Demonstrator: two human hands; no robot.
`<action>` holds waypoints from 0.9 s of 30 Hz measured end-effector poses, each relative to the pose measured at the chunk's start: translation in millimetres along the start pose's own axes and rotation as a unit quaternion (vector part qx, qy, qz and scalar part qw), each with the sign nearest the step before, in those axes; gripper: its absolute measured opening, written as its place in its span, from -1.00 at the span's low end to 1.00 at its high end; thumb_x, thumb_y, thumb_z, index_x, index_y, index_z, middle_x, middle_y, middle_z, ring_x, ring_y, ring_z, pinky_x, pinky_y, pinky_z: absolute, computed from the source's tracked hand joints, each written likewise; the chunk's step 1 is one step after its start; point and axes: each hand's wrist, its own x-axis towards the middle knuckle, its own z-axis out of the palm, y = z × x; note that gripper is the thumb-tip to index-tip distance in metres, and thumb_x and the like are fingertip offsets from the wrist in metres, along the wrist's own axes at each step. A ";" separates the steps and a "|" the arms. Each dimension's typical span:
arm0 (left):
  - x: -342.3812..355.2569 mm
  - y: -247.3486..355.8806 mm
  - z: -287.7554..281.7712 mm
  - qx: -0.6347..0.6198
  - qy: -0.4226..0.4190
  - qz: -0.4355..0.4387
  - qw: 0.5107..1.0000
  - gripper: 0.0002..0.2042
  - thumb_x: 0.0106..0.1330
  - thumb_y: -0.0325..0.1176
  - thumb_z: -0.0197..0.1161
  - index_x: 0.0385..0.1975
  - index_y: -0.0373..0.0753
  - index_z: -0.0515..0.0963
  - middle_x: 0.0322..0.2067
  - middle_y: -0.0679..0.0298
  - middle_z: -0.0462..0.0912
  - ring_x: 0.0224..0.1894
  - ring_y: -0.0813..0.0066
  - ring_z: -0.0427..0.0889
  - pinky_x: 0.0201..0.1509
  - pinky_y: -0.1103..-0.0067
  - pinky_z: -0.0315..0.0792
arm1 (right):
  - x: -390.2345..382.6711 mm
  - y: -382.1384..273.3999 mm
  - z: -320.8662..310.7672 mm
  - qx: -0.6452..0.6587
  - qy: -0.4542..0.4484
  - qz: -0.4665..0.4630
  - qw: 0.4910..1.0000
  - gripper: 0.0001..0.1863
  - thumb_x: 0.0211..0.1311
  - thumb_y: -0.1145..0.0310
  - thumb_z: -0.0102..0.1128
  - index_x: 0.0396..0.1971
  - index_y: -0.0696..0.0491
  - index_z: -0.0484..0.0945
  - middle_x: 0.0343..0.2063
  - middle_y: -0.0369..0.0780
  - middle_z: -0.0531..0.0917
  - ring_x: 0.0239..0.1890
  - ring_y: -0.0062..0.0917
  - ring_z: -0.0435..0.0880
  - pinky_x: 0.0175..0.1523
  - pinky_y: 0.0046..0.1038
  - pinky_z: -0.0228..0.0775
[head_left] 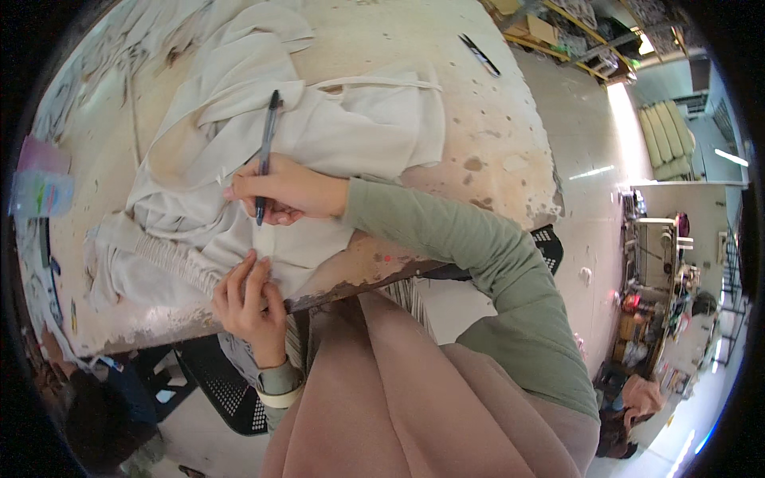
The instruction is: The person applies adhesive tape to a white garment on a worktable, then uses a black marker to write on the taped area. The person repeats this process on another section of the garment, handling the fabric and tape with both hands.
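Note:
My right hand (275, 191) grips a dark pen (268, 119) at a slant, low over an off-white garment (374, 127) spread on a worn, stained table (486, 143). A small pale item near that thumb is too indistinct to name. My left hand (251, 311) rests bent fingers, slightly apart, on the garment's lower part at the front edge, beside a gathered, ribbed band (167, 259). Black-handled snips or tweezers (478, 54) lie at the table's upper right.
Pink and clear plastic containers (44, 191) stand at the left edge, near more fabric (72, 95). Black perforated seats (223, 394) are under the table. A person (96, 422) is at lower left. Cluttered shelving (574, 36) and a workbench (661, 287) are right.

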 end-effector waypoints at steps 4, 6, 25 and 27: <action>-3.2 -1.9 2.5 0.000 -0.002 -0.001 1.000 -0.70 -0.02 -0.56 0.15 -0.26 -0.14 0.66 -0.15 0.32 0.66 -0.15 0.28 0.54 -0.01 0.42 0.36 | 2.8 -4.1 -15.2 0.080 -0.063 0.041 0.994 -0.67 0.11 0.16 0.29 -0.63 0.08 0.47 -0.76 -0.32 0.43 -0.79 -0.68 0.34 -0.75 -0.63 0.03; -4.6 -2.1 2.7 0.000 -0.010 -0.006 1.000 -0.70 0.00 -0.57 0.14 -0.25 -0.16 0.66 -0.13 0.29 0.66 -0.15 0.25 0.55 0.01 0.39 0.36 | 4.3 -4.7 -14.8 0.046 -0.065 0.051 0.996 -0.67 0.07 0.15 0.31 -0.63 0.08 0.47 -0.75 -0.31 0.44 -0.79 -0.68 0.36 -0.75 -0.63 0.04; 37.7 15.6 0.5 0.019 -0.166 0.134 0.977 -0.74 0.29 -0.48 0.03 -0.05 -0.31 0.52 0.02 0.08 0.55 0.00 0.11 0.50 0.11 0.31 0.32 | 12.3 -2.2 -25.5 -0.055 0.154 -0.150 0.975 -0.71 0.13 0.11 0.29 -0.51 0.05 0.60 -0.79 -0.36 0.45 -0.78 -0.67 0.40 -0.71 -0.53 0.20; 48.2 21.6 7.9 0.072 -0.190 0.176 0.963 -0.68 0.26 -0.46 0.07 0.02 -0.31 0.46 0.07 0.05 0.51 0.01 0.09 0.50 0.14 0.31 0.33 | 0.6 -18.3 -44.5 -0.027 0.144 -0.121 0.982 -0.73 0.17 0.13 0.30 -0.52 0.02 0.57 -0.80 -0.41 0.41 -0.81 -0.76 0.33 -0.75 -0.62 0.09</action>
